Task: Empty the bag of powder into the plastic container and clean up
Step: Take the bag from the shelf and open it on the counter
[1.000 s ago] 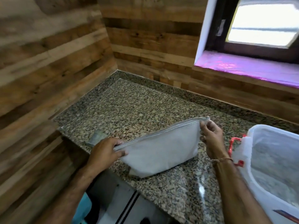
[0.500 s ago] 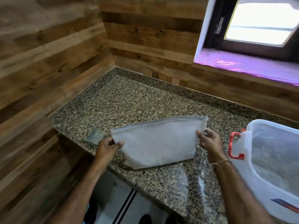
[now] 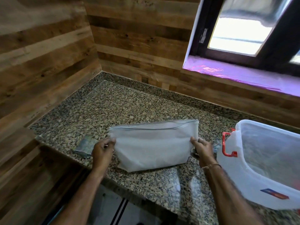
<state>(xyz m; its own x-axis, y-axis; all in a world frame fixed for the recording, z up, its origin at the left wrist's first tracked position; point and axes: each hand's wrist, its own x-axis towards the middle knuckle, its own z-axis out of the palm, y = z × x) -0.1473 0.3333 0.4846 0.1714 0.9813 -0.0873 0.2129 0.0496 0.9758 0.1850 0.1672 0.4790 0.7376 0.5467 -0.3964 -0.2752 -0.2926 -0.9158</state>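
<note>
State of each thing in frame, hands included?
bag: flattened, held upright, lower edge on counter.
left hand: pinches bag's left edge.
right hand: pinches bag's right edge.
plastic container: lid off, red latch hanging loose; contents unclear.
grey packet: lying flat near counter edge.

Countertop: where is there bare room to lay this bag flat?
Widest bare countertop lies behind the bag, up to the corner walls. A narrower strip runs between bag and front edge. Crowded: plastic container by the right hand, small packet by the left hand.
</note>
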